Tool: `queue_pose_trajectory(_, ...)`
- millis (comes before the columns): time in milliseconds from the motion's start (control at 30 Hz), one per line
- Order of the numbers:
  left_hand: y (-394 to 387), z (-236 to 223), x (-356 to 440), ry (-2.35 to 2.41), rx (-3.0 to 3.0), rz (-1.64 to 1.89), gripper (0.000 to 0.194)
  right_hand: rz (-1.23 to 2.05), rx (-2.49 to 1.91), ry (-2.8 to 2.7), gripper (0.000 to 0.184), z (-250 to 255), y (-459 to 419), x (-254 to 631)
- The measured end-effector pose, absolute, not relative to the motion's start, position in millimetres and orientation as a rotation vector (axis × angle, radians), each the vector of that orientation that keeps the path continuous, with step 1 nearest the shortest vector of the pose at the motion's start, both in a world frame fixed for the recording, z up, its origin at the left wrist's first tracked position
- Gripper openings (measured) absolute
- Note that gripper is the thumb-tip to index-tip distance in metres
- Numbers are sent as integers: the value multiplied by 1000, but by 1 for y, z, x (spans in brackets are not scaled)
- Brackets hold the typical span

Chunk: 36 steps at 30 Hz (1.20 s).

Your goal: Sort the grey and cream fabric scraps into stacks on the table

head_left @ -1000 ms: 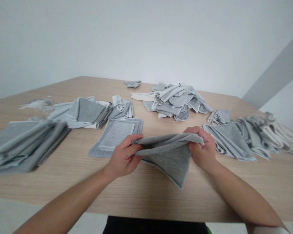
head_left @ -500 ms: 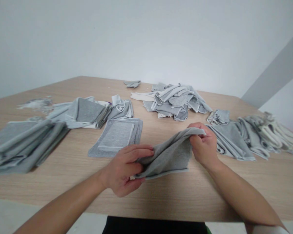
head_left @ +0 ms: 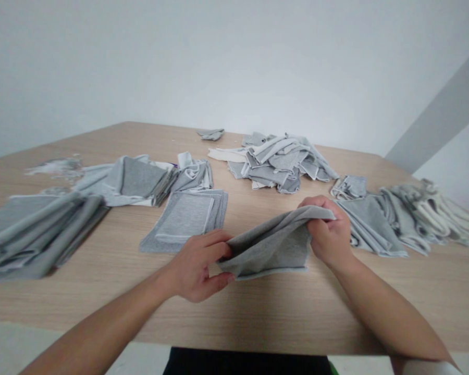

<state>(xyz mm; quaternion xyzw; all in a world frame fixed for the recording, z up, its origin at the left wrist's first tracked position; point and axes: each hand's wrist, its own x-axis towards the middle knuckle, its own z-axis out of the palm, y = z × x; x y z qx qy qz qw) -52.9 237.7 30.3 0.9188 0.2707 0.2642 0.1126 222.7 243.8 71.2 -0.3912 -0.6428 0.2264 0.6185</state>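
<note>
While the right hand [head_left: 332, 237] pinches one end of the grey cloth [head_left: 275, 250] between thumb and fingers, the left hand [head_left: 193, 268] is half open at the other end, thumb and fingers apart. That left end has dropped lower, so the cloth slants above the desk [head_left: 266, 323], near the middle of its front edge; the firmer hold seems to be the right hand's. A loose heap [head_left: 285, 159] lies towards the far edge.

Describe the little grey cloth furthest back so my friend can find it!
Start with the big pale wooden table and look to its far edge, near the white wall. Left of the messy heap of grey and white cloths is a small crumpled grey cloth. It lies by itself, while its nearest neighbours are bunched together.
</note>
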Motion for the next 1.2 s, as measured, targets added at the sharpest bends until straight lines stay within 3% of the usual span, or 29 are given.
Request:
queue_pose_trajectory(233,241,23,-58,769,2649,944,52,545,-915,-1491,10,70,243,223)
queue_pose_trajectory(467,245,13,-52,907,2452,1236,19,602,-855,-1519,13,73,240,218)
queue_pose_trajectory(633,244,18,-47,1028,2627,1137,12,645,-837,-1539,13,74,239,215)
queue_pose_trajectory(833,239,16,-42,1121,2931,823,26,707,-789,-1557,14,67,239,214)
queue_pose_trajectory(1033,241,7,-26,911,3115,792,48,721,-754,-1592,13,66,238,211)
queue_pose_trajectory(1200,243,8,-13,861,3149,696,47,748,-747,-1604,13,64,236,208)
